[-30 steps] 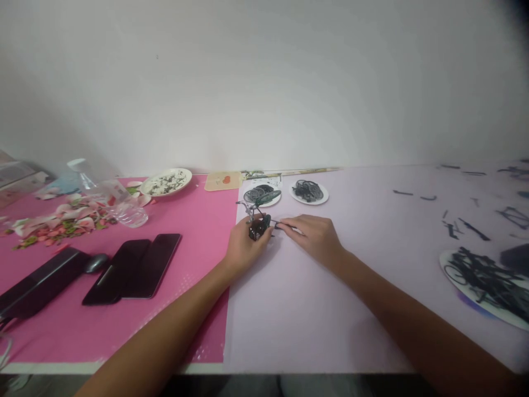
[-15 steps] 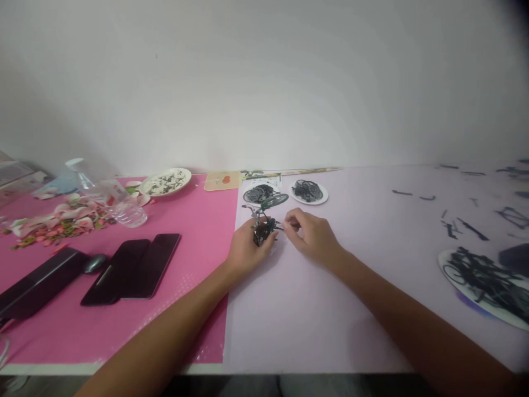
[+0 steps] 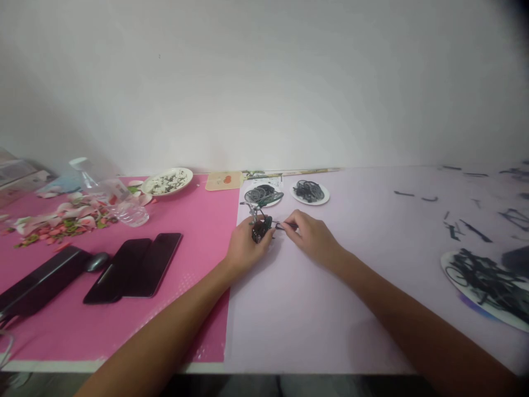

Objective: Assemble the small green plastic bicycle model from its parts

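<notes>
A small dark model bicycle [image 3: 261, 225] sits in my left hand [image 3: 243, 247], whose thumb and fingers close around its lower part. One of its wheels sticks out at the top, toward a white plate. From the right, my right hand [image 3: 313, 234] pinches thin dark tweezers [image 3: 285, 224] between thumb and forefinger. Their slender prongs reach toward the bicycle beside my left thumb; whether the tips touch it, I cannot tell. My fingers hide part of the bicycle's frame.
Behind my hands, two white plates [image 3: 292, 194] hold dark wheels. At right, loose dark parts [image 3: 475, 230] lie near a plate [image 3: 447, 266] of bicycle frames. On the pink side are two phones [image 3: 156, 267], a black case [image 3: 45, 281], a plastic bottle [image 3: 124, 204] and petals [image 3: 61, 223].
The bicycle has tilted in my left hand, its upper wheel dropping lower. My right hand, still pinching the tweezers, has shifted only slightly.
</notes>
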The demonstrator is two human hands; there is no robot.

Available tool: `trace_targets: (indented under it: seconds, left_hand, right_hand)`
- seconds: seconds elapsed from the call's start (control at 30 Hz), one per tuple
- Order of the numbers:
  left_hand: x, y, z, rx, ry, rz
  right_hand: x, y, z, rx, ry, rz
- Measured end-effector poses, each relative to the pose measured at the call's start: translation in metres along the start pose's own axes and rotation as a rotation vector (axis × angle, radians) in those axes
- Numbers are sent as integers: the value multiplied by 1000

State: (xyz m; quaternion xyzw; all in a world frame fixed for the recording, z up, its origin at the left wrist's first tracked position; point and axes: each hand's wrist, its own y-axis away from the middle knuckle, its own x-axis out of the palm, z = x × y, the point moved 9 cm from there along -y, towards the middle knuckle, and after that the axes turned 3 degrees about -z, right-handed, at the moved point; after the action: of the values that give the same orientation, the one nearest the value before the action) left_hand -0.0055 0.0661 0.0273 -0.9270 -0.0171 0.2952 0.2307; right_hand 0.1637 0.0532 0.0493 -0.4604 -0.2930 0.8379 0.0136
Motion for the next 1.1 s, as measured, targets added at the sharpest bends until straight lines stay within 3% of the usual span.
trace_targets:
  seconds: [0.23,0.47,1.1]
  left_hand:
    - [4,2,1,0,26,23]
    - [3,2,0,7,26,16]
    - [3,2,-2,39,27,24]
  right_hand:
    - [0,-2,0,16,133,8]
    - [-3,4,3,64,-133,63]
    - [0,-1,2,48,-57,82]
